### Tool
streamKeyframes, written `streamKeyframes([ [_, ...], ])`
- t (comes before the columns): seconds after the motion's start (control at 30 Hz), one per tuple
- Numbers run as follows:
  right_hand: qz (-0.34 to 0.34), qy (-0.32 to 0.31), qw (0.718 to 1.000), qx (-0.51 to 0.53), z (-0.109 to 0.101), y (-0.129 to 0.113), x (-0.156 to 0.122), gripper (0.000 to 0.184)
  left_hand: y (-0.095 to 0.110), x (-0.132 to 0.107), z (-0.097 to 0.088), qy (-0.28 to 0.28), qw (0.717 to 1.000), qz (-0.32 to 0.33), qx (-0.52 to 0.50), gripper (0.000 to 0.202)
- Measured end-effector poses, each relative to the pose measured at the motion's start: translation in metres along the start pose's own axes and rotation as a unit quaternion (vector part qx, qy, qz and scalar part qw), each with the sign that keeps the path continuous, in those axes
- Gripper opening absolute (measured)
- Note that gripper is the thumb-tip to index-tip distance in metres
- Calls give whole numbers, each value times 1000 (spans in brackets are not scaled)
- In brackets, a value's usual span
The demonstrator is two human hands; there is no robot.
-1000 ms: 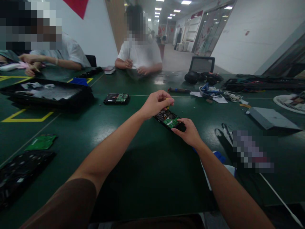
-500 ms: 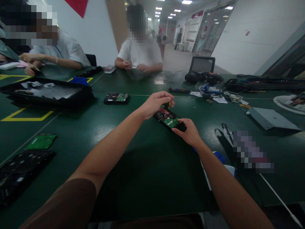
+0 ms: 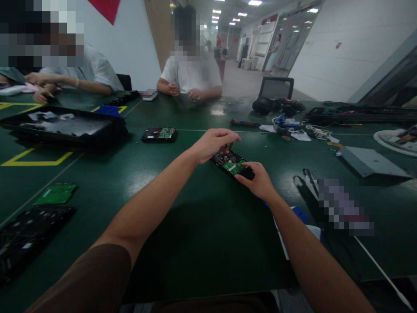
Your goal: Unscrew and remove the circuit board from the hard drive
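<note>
Black with a green circuit board, a hard drive (image 3: 233, 167) lies on the dark green table in front of me. My right hand (image 3: 260, 180) grips its near right end between thumb and fingers. Over its far left end, my left hand (image 3: 215, 144) is closed around a short yellow-and-black screwdriver (image 3: 230, 146). The screwdriver points down at the drive; its tip is hidden by the fingers.
Another hard drive (image 3: 159, 134) lies beyond my left forearm. At left are a loose green circuit board (image 3: 56, 193), a black drive casing (image 3: 29, 234) and a black tray (image 3: 114, 130). A grey metal box (image 3: 374, 161) sits at right. Two people sit across the table.
My left hand has dipped slightly and its fingers have shifted on the screwdriver handle, now reaching further over it. My right hand and the hard drive stay in place.
</note>
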State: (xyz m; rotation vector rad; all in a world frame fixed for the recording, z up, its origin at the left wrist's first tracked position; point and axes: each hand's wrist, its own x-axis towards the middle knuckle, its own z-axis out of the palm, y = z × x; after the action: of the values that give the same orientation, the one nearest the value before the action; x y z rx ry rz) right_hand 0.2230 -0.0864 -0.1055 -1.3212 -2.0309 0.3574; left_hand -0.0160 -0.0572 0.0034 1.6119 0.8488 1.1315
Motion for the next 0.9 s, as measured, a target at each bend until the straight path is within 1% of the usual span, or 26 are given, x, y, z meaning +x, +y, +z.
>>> streamKeyframes([
  [0.07, -3, 1, 1000, -1, 0, 0, 0, 47, 1, -1, 0, -13, 1000, 0, 2, 24],
  [0.17, -5, -1, 1000, 0, -1, -1, -1, 45, 2, -1, 1, -21, 1000, -13, -15, 19],
  [0.3, -1, -5, 1000, -2, -2, -1, -1, 45, 0, 2, 0, 2, 994, -53, -95, 13],
  [0.4, 4, -8, 1000, -6, -2, 0, -2, 45, -1, 2, -1, 18, 990, -73, -123, 14],
  [0.47, 6, -11, 1000, -7, -1, 1, -2, 46, -1, 2, -1, 22, 990, -72, -123, 15],
  [0.6, 9, -14, 1000, -6, -2, 2, -2, 49, 2, 2, -1, 19, 994, -51, -97, 15],
  [0.73, 7, -8, 1000, 2, -2, 0, -1, 46, 6, 1, -2, 36, 996, -50, -71, 15],
  [0.8, 4, -1, 1000, 6, -1, -1, -1, 45, 8, -1, -3, 20, 996, -58, -68, 16],
  [0.9, -6, 4, 1000, 9, 0, 0, -1, 45, 12, -4, -3, -19, 995, -67, -77, 18],
])
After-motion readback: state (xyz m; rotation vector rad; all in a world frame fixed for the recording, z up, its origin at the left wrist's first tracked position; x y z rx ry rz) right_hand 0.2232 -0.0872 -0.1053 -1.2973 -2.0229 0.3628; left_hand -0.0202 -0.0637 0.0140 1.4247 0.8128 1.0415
